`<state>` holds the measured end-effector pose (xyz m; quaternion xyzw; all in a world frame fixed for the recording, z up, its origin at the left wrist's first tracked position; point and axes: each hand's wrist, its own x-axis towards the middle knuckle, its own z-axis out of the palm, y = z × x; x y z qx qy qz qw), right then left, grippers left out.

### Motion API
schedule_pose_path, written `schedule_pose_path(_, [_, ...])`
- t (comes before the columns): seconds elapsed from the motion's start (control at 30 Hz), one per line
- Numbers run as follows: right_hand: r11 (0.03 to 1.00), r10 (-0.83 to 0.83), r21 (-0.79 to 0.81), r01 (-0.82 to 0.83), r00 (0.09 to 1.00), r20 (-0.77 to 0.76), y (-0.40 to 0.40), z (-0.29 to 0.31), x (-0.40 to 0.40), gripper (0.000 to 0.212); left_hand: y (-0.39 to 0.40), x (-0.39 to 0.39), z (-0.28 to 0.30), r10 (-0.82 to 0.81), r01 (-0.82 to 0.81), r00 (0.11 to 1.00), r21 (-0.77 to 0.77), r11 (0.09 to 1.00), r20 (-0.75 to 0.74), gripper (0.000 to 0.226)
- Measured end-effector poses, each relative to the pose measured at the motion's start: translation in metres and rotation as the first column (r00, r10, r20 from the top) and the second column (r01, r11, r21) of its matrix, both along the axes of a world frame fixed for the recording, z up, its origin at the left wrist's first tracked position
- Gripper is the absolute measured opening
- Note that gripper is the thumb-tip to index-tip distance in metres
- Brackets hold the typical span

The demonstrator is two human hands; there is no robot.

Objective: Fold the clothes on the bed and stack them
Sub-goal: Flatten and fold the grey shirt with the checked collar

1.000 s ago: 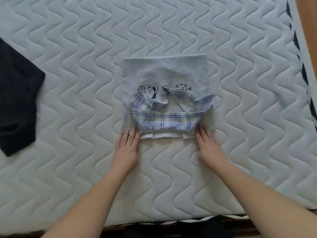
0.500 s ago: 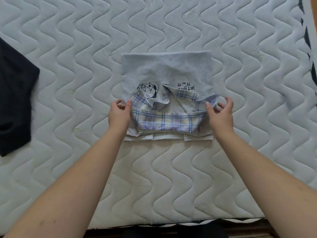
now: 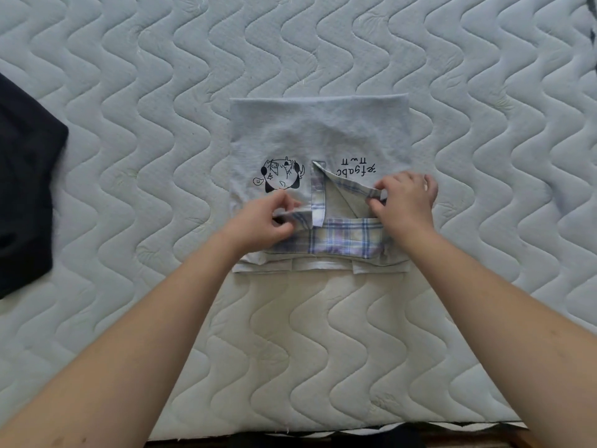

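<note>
Both hands have moved inward from shirt's sides onto collar since prev frame. Left hand (image 3: pixel 261 221) pinches left plaid collar (image 3: pixel 342 242) tip, right hand (image 3: pixel 403 202) pinches right tip. Folded grey shirt (image 3: pixel 319 130) lies mid-mattress (image 3: pixel 129 124); black garment (image 3: pixel 22 189) at left edge.

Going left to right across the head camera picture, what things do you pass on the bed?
dark garment → cartoon print on the light blue shirt → left hand pinching the plaid collar → right hand pinching the collar's other end → bare quilted mattress.
</note>
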<state>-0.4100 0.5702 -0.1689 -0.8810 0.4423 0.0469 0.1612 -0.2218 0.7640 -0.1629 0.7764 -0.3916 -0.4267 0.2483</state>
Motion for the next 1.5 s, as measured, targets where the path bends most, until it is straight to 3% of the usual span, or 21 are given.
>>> schedule_pose_path(0.13, [0.988, 0.149, 0.033, -0.151, 0.987, 0.059, 0.006, 0.009, 0.003, 0.013, -0.007, -0.011, -0.001, -0.268, 0.248, 0.932, 0.108, 0.963, 0.244, 0.037])
schedule_pose_path(0.2, [0.971, 0.237, -0.005, -0.237, 0.966, 0.099, 0.011, 0.009, 0.004, 0.013, -0.015, -0.018, -0.003, -0.365, 0.324, 0.871, 0.174, 0.93, 0.327, 0.026])
schedule_pose_path(0.33, [0.928, 0.373, -0.071, -0.367, 0.916, 0.146, 0.027, 0.002, 0.013, 0.006, -0.023, -0.033, -0.011, -0.412, 0.354, 0.799, 0.211, 0.911, 0.438, 0.021])
schedule_pose_path(0.43, [0.869, 0.493, -0.031, -0.493, 0.862, 0.121, 0.036, -0.005, 0.02, 0.008, -0.017, -0.037, -0.017, -0.348, 0.311, 0.813, 0.157, 0.937, 0.467, 0.021])
schedule_pose_path(0.5, [0.814, 0.571, 0.106, -0.571, 0.82, 0.035, 0.036, -0.006, 0.021, 0.025, -0.01, -0.039, -0.019, -0.277, 0.264, 0.86, 0.089, 0.96, 0.429, 0.017])
schedule_pose_path(0.6, [0.779, 0.608, 0.141, -0.611, 0.791, 0.072, 0.029, -0.003, 0.016, 0.042, 0.002, -0.044, -0.021, -0.131, 0.145, 0.937, -0.019, 0.989, 0.324, 0.037])
schedule_pose_path(0.7, [0.915, 0.399, -0.027, -0.403, 0.888, 0.227, 0.027, 0.009, 0.003, 0.045, 0.005, -0.048, -0.02, 0.161, -0.148, 0.971, -0.081, 0.986, 0.18, 0.037])
schedule_pose_path(0.8, [0.957, 0.289, -0.076, -0.28, 0.905, 0.313, 0.035, 0.016, -0.015, 0.029, 0.0, -0.045, -0.017, 0.36, -0.354, 0.929, -0.078, 0.932, 0.088, 0.026])
schedule_pose_path(0.93, [0.918, 0.395, -0.047, -0.393, 0.917, 0.045, 0.055, 0.008, -0.029, 0.026, -0.009, -0.039, -0.01, 0.42, -0.415, 0.906, -0.083, 0.906, 0.054, 0.027])
schedule_pose_path(1.0, [0.923, 0.38, -0.027, -0.383, 0.922, -0.08, 0.06, 0.004, -0.029, 0.034, -0.007, -0.04, -0.005, 0.358, -0.339, 0.921, -0.137, 0.931, 0.156, 0.031])
schedule_pose_path(1.03, [0.932, 0.357, -0.018, -0.362, 0.925, -0.127, 0.06, 0.001, -0.027, 0.04, -0.005, -0.04, -0.003, 0.317, -0.265, 0.908, -0.21, 0.941, 0.275, 0.032])
schedule_pose_path(1.13, [0.96, 0.28, 0.026, -0.28, 0.942, -0.187, 0.058, -0.002, -0.021, 0.047, 0.003, -0.044, 0.004, 0.18, 0.098, 0.742, -0.37, 0.924, 0.646, 0.027])
schedule_pose_path(1.2, [0.962, 0.272, 0.042, -0.27, 0.937, -0.218, 0.056, -0.002, -0.02, 0.042, 0.009, -0.046, 0.002, -0.013, 0.367, 0.688, -0.331, 0.869, 0.726, 0.027])
schedule_pose_path(1.27, [0.951, 0.303, 0.021, -0.307, 0.924, -0.231, 0.056, -0.001, -0.02, 0.03, 0.014, -0.05, -0.001, -0.208, 0.514, 0.664, -0.236, 0.825, 0.718, 0.031])
schedule_pose_path(1.37, [0.928, 0.351, -0.065, -0.366, 0.921, -0.171, 0.059, 0.004, -0.023, 0.013, 0.018, -0.055, -0.006, -0.305, 0.449, 0.704, -0.07, 0.891, 0.641, 0.034])
schedule_pose_path(1.5, [0.905, 0.386, -0.205, -0.372, 0.922, 0.032, 0.064, 0.009, -0.038, 0.02, 0.018, -0.056, -0.013, -0.364, 0.366, 0.72, 0.122, 0.922, 0.591, 0.05])
